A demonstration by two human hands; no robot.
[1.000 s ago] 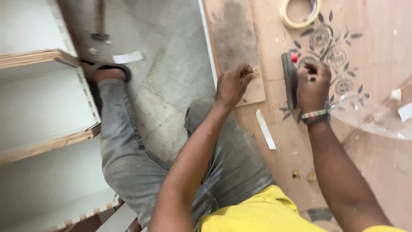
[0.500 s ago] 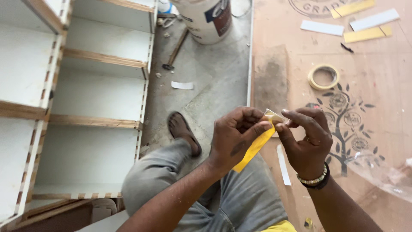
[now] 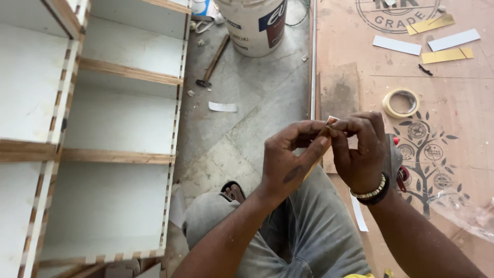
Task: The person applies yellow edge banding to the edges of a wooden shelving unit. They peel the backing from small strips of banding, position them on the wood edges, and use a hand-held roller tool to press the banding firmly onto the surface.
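Grey trousers [image 3: 319,231], white bucket [image 3: 254,25]

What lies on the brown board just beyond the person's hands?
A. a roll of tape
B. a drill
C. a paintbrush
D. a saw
A: a pale roll of tape lies flat on the brown board, just beyond the right hand.

left hand [image 3: 288,162], right hand [image 3: 363,152], fingertips pinched together
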